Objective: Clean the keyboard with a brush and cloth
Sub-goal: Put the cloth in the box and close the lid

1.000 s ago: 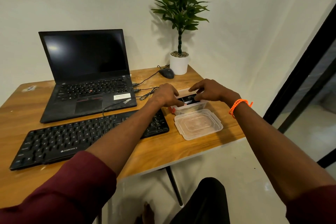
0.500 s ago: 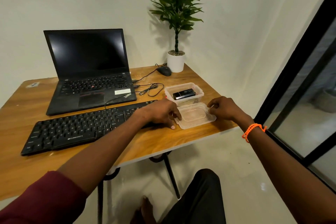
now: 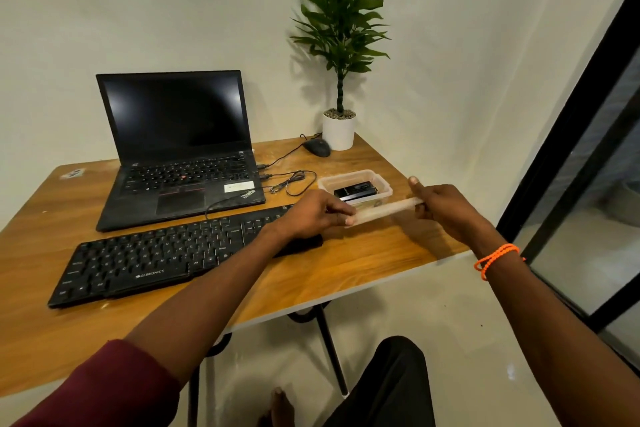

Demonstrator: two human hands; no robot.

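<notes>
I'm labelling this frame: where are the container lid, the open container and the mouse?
container lid (image 3: pixel 382 211), head view, middle of its near edge.
open container (image 3: pixel 387 189), head view, right rim.
mouse (image 3: pixel 317 148), head view, top of its shell.

Both hands hold a clear plastic lid (image 3: pixel 382 210) above the wooden table (image 3: pixel 363 263), just in front of an open clear container (image 3: pixel 355 185) with a black object inside. The left hand (image 3: pixel 313 215) grips its left end, the right hand (image 3: pixel 441 206) its right end. A black keyboard (image 3: pixel 162 253) lies at left, with an open laptop (image 3: pixel 180 152) behind it. A mouse (image 3: pixel 317 148) and potted plant (image 3: pixel 339 45) stand at the far corner.
</notes>
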